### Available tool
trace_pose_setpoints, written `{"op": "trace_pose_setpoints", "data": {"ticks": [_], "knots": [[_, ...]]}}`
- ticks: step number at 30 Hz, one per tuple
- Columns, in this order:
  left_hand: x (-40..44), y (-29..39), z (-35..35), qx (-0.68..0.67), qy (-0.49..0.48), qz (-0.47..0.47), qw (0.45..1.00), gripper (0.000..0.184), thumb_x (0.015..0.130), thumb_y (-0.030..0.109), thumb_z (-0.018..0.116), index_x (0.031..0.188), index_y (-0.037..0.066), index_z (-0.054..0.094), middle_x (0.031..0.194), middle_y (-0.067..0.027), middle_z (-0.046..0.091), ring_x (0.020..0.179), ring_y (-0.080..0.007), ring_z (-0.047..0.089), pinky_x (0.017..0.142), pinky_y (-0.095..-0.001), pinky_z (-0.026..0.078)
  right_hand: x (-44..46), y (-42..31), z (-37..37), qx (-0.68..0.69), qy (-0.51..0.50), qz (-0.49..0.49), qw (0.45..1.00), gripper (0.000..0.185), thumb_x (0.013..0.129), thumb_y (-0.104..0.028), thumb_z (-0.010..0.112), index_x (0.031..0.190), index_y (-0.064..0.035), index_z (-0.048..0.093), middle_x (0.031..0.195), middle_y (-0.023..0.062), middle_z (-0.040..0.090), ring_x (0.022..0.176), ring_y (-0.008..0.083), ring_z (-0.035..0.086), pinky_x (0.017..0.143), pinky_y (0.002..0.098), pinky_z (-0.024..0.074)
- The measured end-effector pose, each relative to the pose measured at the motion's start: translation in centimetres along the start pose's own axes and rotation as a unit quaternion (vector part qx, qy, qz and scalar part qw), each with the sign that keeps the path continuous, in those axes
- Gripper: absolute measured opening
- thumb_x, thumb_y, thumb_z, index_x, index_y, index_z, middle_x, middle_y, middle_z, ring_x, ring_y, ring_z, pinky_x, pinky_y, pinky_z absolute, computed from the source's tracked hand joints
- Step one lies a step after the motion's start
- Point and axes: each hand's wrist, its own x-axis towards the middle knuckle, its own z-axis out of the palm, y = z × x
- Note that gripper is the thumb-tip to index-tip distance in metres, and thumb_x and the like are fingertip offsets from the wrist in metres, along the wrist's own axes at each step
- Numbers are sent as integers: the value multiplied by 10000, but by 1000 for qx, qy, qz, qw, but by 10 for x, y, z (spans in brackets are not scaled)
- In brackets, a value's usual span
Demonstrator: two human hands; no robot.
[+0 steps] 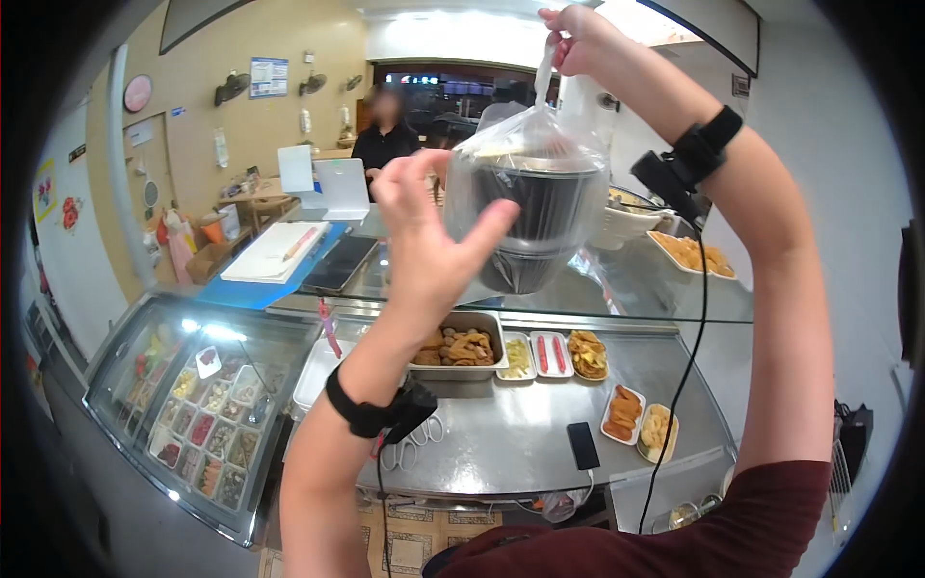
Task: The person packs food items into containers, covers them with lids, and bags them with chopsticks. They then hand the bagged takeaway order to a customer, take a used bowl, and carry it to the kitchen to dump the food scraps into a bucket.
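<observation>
My right hand (575,40) is raised high at the top, its fingers closed around the gathered neck of a clear plastic bag (546,120). The bag hangs above the glass counter. Inside it are dark takeaway bowls (549,197), apparently stacked, seen through the wrinkled plastic. Beside the bag's left side is my left hand (429,226), open with thumb and fingers spread. Its thumb overlaps the bag in view; whether it touches the plastic I cannot tell.
Below are a metal pan of food (458,347), several small food trays (551,354), a phone (582,445) and scissors (409,448). A glass display case (207,414) stands left. On the upper counter lie a notebook (275,252) and a tablet (339,263). A person (385,140) is beyond.
</observation>
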Motion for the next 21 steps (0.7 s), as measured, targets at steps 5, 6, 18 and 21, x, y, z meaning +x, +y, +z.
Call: {"op": "trace_pose_setpoints", "data": {"ticks": [5,6,18,21], "knots": [[-4,-33,33,229,-70,136,961,576,679,283,679,1200,244,436,1192,-131,267,1122,-360,234,944,-478,229,-5,27,45,-53,51,-25,997,250,792,-53,481,927,-198,634,828,8,358,663,110,310,616,281,291],[-6,-41,37,259,-75,145,952,574,674,304,680,1195,255,444,1196,-127,267,1133,-356,227,942,-494,221,1,29,49,-58,58,-24,996,251,781,-48,491,920,-197,636,841,7,353,672,110,318,621,283,291],[27,-118,35,344,-122,59,929,601,691,390,645,1179,96,453,1154,-156,364,1098,-331,301,905,-506,233,57,63,78,-7,57,33,998,249,704,-64,543,913,-175,618,844,6,356,658,96,340,591,263,284],[27,-126,44,313,-190,-7,931,631,668,325,662,1209,119,411,1152,-142,376,1072,-330,342,885,-472,272,80,75,69,-6,49,5,999,230,694,-80,538,898,-165,603,823,-13,367,630,80,328,572,249,279]]}}
